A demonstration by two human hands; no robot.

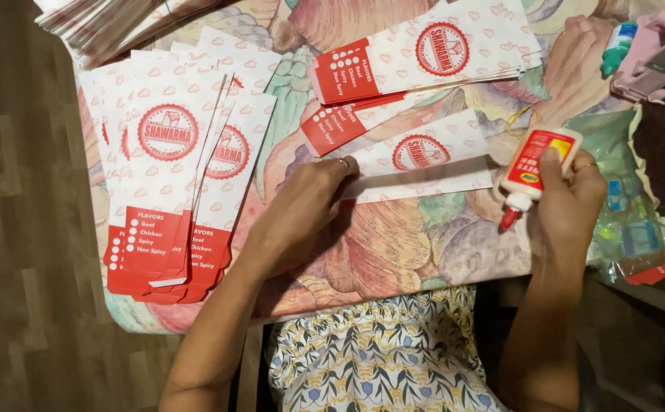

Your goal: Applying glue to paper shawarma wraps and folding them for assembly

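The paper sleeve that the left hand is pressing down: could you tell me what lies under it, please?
Under the paper sleeve shows the floral tablecloth. The left hand covers its near end, hiding what lies beneath there.

Floral-clothed table [393,252] under paper sleeves [168,164]

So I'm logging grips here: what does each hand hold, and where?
Right hand grips the glue bottle around its body, nozzle down. Left hand holds nothing, pressing flat on the paper sleeve.
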